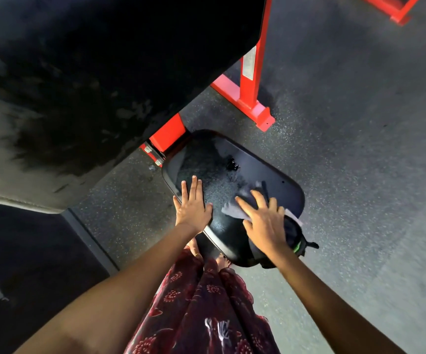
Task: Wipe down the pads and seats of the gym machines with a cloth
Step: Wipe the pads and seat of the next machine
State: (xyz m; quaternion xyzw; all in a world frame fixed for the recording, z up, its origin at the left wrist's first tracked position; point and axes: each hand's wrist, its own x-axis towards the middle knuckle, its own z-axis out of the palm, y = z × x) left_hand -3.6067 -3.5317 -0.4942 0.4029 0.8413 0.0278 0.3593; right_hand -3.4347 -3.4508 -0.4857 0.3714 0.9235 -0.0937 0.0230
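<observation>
Your work surface is the black padded seat (265, 172), sitting low just beside the red machine frame (251, 80), which stands on the speckled dark rubber floor (360, 149). On the seat, your left hand (193, 205) lies flat with straight fingers at the edge farther from the frame's foot. Your right hand (263, 221) presses a pale cloth (234, 209) onto the seat's near end. A wet, speckled patch (214, 175) shows on the seat toward the frame.
</observation>
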